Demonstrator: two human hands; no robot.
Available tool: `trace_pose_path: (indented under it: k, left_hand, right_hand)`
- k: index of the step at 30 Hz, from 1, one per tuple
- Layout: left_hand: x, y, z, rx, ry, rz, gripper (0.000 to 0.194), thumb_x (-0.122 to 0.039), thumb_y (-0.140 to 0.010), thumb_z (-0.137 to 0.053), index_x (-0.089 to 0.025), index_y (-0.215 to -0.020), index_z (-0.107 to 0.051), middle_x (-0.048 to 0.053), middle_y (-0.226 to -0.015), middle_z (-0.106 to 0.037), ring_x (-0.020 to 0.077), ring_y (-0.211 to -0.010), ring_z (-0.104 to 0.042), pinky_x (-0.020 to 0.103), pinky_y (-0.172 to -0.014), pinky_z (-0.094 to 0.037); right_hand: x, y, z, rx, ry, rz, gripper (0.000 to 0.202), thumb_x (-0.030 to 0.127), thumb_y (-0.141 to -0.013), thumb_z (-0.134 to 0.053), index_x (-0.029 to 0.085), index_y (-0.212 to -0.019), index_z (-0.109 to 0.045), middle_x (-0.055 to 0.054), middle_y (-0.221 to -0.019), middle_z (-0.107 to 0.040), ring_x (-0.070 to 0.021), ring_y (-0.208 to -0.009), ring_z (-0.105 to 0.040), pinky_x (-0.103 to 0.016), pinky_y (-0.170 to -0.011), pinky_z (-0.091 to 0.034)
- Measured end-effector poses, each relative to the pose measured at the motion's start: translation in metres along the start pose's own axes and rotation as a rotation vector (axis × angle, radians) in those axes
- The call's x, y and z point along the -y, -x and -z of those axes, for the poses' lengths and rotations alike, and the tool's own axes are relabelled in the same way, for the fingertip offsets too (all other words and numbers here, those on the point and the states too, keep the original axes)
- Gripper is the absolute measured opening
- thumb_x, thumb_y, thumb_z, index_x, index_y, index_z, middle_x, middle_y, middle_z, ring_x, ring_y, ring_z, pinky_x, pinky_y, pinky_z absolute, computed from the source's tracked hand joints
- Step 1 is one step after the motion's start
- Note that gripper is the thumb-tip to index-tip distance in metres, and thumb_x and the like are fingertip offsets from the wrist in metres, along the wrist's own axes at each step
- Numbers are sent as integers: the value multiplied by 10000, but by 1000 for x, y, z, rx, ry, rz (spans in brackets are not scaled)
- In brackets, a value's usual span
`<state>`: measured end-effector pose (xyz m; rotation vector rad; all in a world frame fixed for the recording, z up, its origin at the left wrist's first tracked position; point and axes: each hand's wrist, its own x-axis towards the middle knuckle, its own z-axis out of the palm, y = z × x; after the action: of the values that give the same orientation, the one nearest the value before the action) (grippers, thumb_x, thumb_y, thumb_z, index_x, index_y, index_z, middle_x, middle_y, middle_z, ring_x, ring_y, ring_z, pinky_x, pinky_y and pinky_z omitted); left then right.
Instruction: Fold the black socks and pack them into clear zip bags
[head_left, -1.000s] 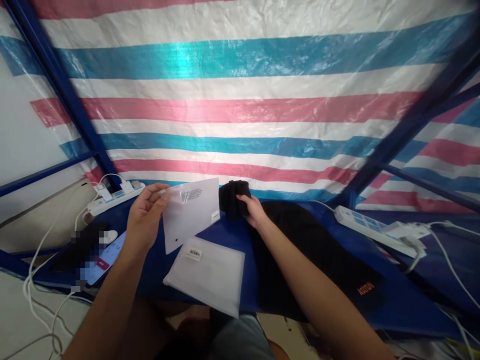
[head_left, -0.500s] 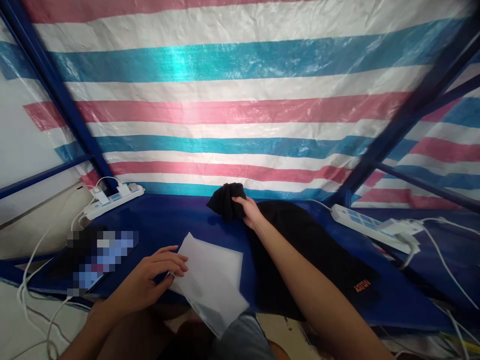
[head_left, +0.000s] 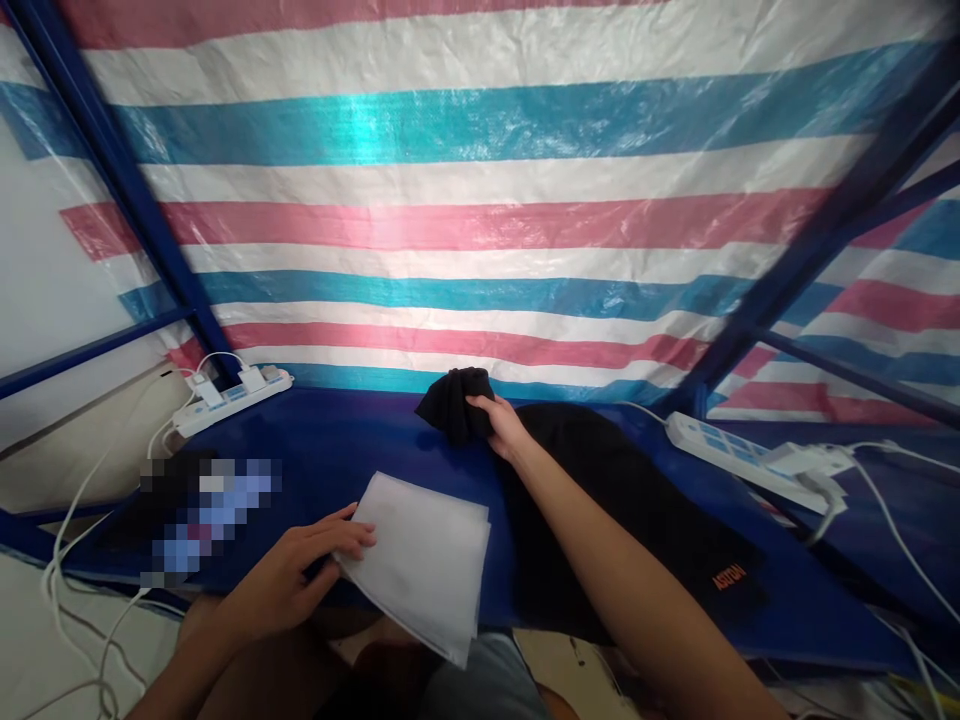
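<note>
A bunched black cloth is gripped in my right hand near the back edge of the blue tabletop, with the thumb on top of the folds. Below and right of that hand, black fabric with small orange lettering lies spread out under my right forearm. Whether the bunch and the spread fabric are one piece, I cannot tell. My left hand rests its outstretched fingers on the left edge of a whitish, translucent plastic bag. The bag lies flattened, its lower corner reaching past the front edge above my lap.
White power strips stand at the back left and right, with plugs and trailing cables. A blurred-out device lies on the left of the blue tabletop. Blue metal posts and a striped plastic sheet close off the back.
The plastic bag has flattened out and its lower corner has swung left, while my left fingers settled onto its edge. My right hand keeps its grip on the black cloth.
</note>
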<state>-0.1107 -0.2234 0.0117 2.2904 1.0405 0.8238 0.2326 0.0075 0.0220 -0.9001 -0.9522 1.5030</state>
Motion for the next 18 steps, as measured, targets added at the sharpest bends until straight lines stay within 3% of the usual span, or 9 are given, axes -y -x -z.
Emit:
trace_pose_path:
  k: [3,6,10,13,16,18]
  left_hand:
    - [-2,-4,12,3,29,-26,433,-425,-1043,-510,-407,-1448,-661,43,-1449,-703,330,-1415,-620,623,-1318,-321]
    - [0,-25,22,-90,47,53,443,-476,-1072,-461,-407,-1468,-647,31,-1496,-670,325,-1484,-550,602,-1320,-318]
    - [7,-85,20,-300,149,196,436,-487,-1050,-579,-363,-1462,-647,44,-1597,-574,307,-1477,-550,514,-1233,-467]
    - [3,-138,14,-341,405,254,578,-544,-1006,-654,-350,-1543,-569,87,-1591,-577,326,-1403,-617,456,-1094,-580]
    - [-13,-180,13,-377,649,301,601,-637,-1022,-572,-283,-1506,-614,113,-1532,-629,339,-1371,-634,454,-1061,-580]
    - [-31,-198,15,-448,696,277,603,-662,-1035,-519,-255,-1457,-660,111,-1528,-635,340,-1401,-607,462,-1099,-544]
  right_hand:
    - [-1,0,1,1,-12,-15,345,326,-707,-893,208,-1003,-761,-57,-1013,-821,-268,-944,-763,-376,-848,-618]
    - [0,1,-1,35,-37,-56,370,374,-746,-902,194,-1033,-752,-79,-1042,-818,-267,-943,-765,-375,-824,-627]
    - [8,8,-13,129,-43,-67,391,461,-823,-872,205,-1075,-719,-54,-955,-810,-242,-836,-760,-348,-711,-616]
    - [19,20,-27,221,-125,-84,380,454,-851,-864,226,-1105,-698,-26,-917,-806,-234,-808,-768,-345,-708,-617]
    - [32,38,-32,322,-233,-114,345,362,-882,-851,241,-1166,-695,-20,-979,-815,-223,-862,-781,-352,-795,-633]
    - [41,52,-29,358,-273,-125,274,297,-903,-828,249,-1141,-703,-16,-1003,-814,-211,-899,-780,-354,-862,-636]
